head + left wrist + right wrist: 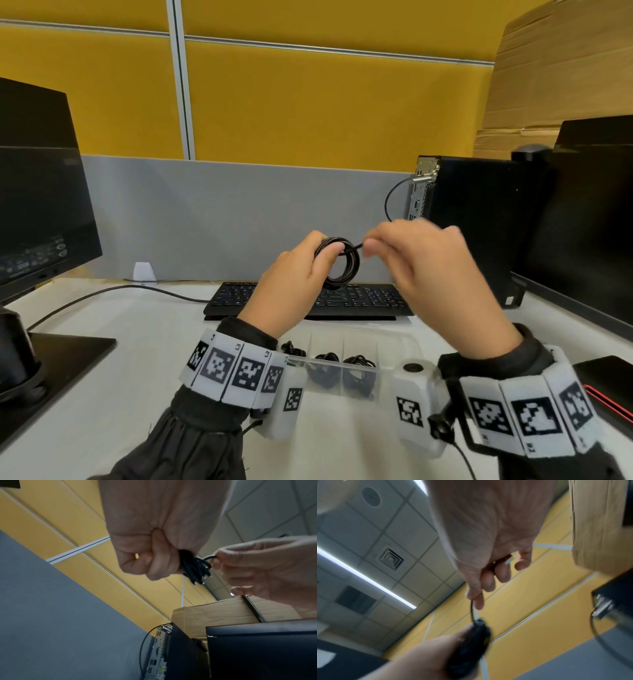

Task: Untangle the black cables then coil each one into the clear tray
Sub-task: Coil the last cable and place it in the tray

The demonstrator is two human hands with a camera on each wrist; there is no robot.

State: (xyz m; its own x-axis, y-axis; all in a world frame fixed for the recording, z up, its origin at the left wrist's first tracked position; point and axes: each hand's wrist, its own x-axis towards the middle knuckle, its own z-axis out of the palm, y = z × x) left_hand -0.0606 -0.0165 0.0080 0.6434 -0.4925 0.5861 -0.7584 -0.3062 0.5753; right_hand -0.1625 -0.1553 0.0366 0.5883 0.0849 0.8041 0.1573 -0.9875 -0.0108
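My left hand (310,260) holds a tight coil of black cable (346,265) raised above the keyboard, thumb across the loops. The same coil (193,566) shows edge-on in the left wrist view, and blurred as the coil (471,642) in the right wrist view. My right hand (368,246) pinches the cable's free end (471,609) just right of the coil, between thumb and forefinger. Below the hands, the clear tray (394,346) lies on the white desk, with coiled black cables (358,371) in its left compartments.
A black keyboard (308,301) lies behind the tray. A monitor (37,212) stands at the left on its base (51,363). A black computer case (479,219) and another monitor (589,222) stand at the right, with cardboard boxes (555,75) behind. A dark phone (609,380) lies at the right edge.
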